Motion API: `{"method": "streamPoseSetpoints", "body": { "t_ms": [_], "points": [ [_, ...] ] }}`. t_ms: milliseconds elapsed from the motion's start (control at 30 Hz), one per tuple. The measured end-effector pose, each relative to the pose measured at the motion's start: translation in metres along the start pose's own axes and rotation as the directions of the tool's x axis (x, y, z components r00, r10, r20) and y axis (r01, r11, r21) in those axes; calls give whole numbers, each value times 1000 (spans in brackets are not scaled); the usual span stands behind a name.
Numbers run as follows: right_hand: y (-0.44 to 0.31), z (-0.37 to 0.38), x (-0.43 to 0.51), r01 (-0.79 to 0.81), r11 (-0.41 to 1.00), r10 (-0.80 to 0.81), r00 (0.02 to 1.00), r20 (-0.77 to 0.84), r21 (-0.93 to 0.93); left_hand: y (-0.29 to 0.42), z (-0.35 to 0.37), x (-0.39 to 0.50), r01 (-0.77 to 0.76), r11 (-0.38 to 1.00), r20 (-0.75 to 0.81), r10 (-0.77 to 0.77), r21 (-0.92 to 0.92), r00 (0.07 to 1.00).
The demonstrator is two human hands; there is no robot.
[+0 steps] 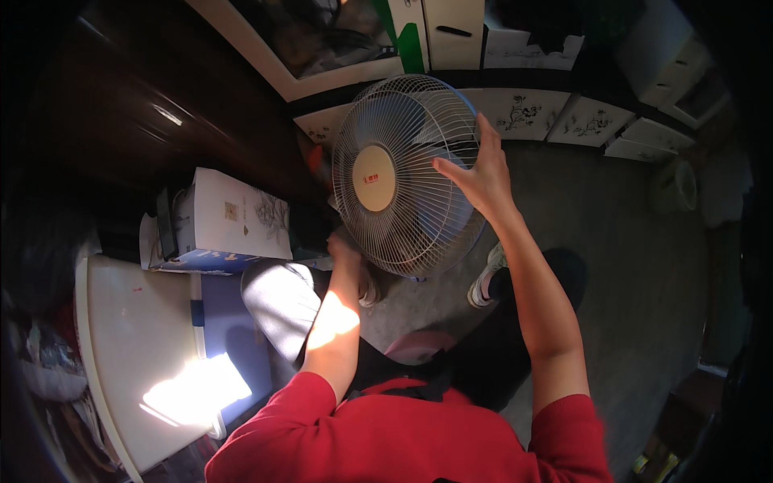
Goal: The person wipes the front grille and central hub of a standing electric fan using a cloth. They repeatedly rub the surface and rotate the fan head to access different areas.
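Note:
An electric fan [374, 179] with a round wire guard, blue blades and a cream centre cap stands before me, its face turned to the left. My right hand [486, 172] grips the right side of the guard, thumb over the front wires and fingers along the blue rim. At the guard's lower left edge is my left hand [345, 249], its fingers curled and partly in shadow. What those fingers touch is hidden from me. The fan's stand cannot be seen behind the guard.
Left of the fan sits a printed cardboard box [241, 211]. A cream-topped cabinet [139, 314] is beside my left knee. White cabinets with flower prints [520, 113] line the far wall. A pale bin [675, 186] stands right. Below me is a pink stool [420, 346].

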State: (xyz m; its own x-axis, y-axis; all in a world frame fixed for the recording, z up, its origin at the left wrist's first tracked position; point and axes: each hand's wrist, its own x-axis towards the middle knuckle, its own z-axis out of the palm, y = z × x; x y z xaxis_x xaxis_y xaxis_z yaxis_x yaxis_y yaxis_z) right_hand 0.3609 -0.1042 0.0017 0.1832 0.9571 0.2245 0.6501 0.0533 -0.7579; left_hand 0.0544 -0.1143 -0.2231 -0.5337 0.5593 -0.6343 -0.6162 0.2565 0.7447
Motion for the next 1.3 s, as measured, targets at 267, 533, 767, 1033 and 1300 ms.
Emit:
{"method": "streamPoseSetpoints", "body": {
  "t_ms": [267,533,767,1033,1300],
  "points": [
    [-19,7,1,48,995,-50,999,20,84,125,68,121,-439,890,187,414,124,891],
    [-23,5,1,51,998,-50,998,-23,34,134,124,152,-111,899,562,-164,423,811],
    [-11,-4,-1,3,999,-2,1000,-29,35,110,154,120,-2,793,424,-324,609,846],
    [-13,-2,0,-68,992,67,998,19,104,104,158,173,-2,746,385,-341,666,858],
    [-9,-2,-2,-44,976,30,997,70,215,139,151,205,-449,704,524,127,551,842]
  ]
}}
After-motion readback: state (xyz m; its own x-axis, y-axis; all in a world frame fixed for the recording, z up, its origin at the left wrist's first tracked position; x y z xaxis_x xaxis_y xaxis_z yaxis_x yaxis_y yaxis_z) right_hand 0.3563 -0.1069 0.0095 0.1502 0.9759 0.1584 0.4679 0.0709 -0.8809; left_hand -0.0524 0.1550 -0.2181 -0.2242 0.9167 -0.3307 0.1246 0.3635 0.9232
